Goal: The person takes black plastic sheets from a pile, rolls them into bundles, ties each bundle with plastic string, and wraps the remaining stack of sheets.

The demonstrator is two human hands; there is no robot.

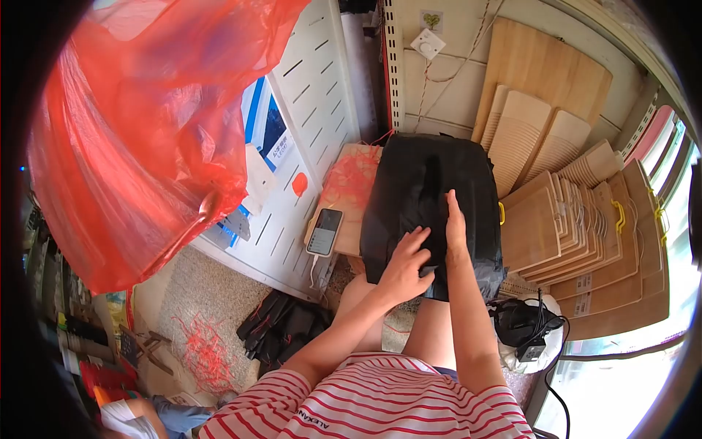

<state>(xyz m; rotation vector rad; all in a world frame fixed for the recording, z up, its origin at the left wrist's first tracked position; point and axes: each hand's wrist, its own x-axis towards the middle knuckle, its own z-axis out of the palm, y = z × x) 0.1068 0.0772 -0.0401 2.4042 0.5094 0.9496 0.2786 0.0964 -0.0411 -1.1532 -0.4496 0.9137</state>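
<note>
A large black bag or cloth-covered bundle [413, 183] lies in front of me, its near edge over my knees. My left hand [409, 267] rests on its near part, fingers spread on the wrinkled black material. To the right of it, my right hand [455, 223] stands on edge against the same surface, fingers straight and pointing away from me. Neither hand grasps anything visible. Just left of the bundle, a phone [324, 233] with a white cable lies on a wooden surface with red strings [352, 175].
A red plastic bag [161, 132] hangs at the upper left. Wooden boards [534, 227] lean at the right, above a cabled black device [530, 329]. Folded black items [281, 329] and red strings [205, 351] lie on the floor. Another person's arm [146, 417] shows at lower left.
</note>
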